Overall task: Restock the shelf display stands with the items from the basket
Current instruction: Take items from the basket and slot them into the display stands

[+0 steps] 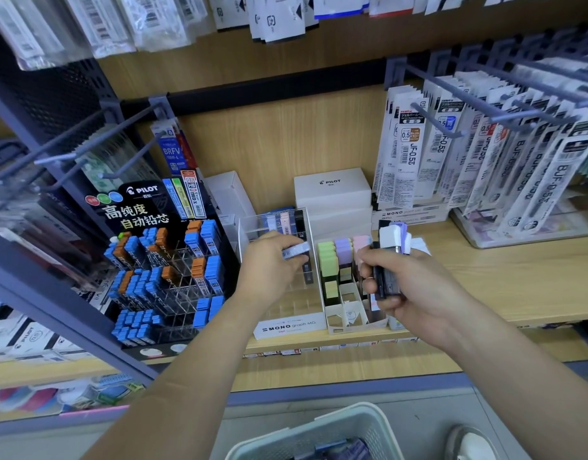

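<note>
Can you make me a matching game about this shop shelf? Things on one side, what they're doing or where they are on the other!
1 left hand
2 right hand
3 basket
4 white Pilot box

A grips a bunch of cases
B down below the shelf
C pinches one pale case over the clear stand
D at the back of the shelf

Pairs: 1-C, 2-A, 3-B, 4-D

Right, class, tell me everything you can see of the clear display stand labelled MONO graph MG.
The clear stand looks like transparent plastic, with a grid of small slots, mostly empty towards the front. A few upright cases in lilac, pink and black stand at the back. A white label strip runs along its front edge. It sits on the wooden shelf between a black stand and a white tray. The left hand holds a lilac case above its slots.
</note>
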Available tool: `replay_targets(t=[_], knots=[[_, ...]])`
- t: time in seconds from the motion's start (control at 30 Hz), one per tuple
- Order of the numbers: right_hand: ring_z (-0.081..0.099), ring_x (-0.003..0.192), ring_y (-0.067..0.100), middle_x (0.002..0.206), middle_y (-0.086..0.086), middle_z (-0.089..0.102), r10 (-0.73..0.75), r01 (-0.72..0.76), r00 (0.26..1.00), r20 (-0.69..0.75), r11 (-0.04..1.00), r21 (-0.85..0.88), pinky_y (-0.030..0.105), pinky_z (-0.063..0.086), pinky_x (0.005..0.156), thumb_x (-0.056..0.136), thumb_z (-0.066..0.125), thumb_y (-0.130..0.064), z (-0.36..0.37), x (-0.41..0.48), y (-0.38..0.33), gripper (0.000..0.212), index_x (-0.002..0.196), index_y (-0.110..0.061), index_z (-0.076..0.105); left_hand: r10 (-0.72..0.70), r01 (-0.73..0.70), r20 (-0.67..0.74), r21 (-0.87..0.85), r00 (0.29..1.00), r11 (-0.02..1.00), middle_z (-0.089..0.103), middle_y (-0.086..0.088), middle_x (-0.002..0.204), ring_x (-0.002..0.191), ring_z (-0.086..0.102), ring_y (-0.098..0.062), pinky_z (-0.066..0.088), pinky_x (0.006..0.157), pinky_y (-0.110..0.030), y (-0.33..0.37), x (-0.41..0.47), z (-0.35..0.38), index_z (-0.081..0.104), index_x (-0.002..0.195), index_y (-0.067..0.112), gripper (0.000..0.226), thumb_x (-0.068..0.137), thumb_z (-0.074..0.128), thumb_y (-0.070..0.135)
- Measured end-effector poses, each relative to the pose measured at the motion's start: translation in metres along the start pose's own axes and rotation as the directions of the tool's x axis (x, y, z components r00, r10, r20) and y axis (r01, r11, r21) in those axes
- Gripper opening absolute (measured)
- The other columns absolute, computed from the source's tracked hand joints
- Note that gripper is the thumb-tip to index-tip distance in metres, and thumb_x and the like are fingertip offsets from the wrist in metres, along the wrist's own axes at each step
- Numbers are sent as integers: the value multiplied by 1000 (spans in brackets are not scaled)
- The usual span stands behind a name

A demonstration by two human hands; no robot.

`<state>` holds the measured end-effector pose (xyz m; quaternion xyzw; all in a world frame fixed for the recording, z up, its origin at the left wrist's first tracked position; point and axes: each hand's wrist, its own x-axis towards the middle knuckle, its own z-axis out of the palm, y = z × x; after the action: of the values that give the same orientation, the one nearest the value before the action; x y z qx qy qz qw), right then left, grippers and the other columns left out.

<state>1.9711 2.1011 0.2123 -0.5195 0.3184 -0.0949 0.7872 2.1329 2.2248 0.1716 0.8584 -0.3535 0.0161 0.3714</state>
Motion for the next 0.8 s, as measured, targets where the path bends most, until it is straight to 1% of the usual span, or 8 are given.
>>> replay_targets(t=[0.1,0.2,0.3,0.37,0.43,0.53,0.67,0.8], knots=[[53,55,14,70,4,59,54,-65,996,76,986,154,26,42,56,88,66,-19,0,0,-1,7,83,-14,63,-100,103,40,-74,994,992,61,12,92,82,55,-4,41,70,-15,4,-1,-7,67,104,28,24,81,73,26],[57,58,17,70,6,59,75,-107,990,117,947,304,35,55,71,88,65,-14,4,-2,-2,5,85,-10,64,-240,269,128,-321,962,908,64,11,85,75,55,-5,40,63,-20,13,-1,-19,65,96,27,11,92,59,35],[52,52,13,68,6,59,110,-141,987,114,939,315,24,51,51,88,63,-7,11,-2,0,7,81,-8,62,-309,452,329,-644,892,617,67,0,75,60,49,-12,38,56,-22,30,-8,-28,67,93,15,31,99,44,36],[45,48,9,70,6,61,122,-149,986,116,956,251,18,39,42,87,64,-6,17,-2,4,8,81,-10,61,-302,510,413,-743,859,434,69,-4,78,65,52,-13,42,60,-24,42,-15,-29,68,93,8,36,100,42,32],[42,46,7,74,7,65,115,-138,985,129,972,189,16,33,41,86,66,-7,24,-3,8,5,83,-10,64,-285,532,453,-771,845,349,68,-1,82,70,51,-14,38,62,-25,52,-21,-28,70,94,10,36,99,43,33],[41,50,8,74,3,62,75,-102,983,169,983,154,15,31,43,83,70,-6,34,-5,12,9,88,-12,65,-264,544,479,-784,837,299,67,4,79,68,52,-13,33,64,-28,63,-29,-25,71,92,15,35,98,44,36],[42,51,9,73,5,67,56,-89,983,177,979,184,15,33,43,85,66,-1,38,-6,14,9,84,-9,67,-232,529,481,-813,845,244,68,-1,76,53,54,-13,41,58,-29,69,-35,-22,68,98,12,30,95,47,33],[42,46,6,73,7,65,96,-156,971,218,949,275,14,34,40,75,69,-13,35,-7,11,21,95,-6,68,-201,431,390,-869,899,241,69,-6,86,61,54,-12,44,66,-27,53,-28,-33,67,109,9,31,80,61,19]])
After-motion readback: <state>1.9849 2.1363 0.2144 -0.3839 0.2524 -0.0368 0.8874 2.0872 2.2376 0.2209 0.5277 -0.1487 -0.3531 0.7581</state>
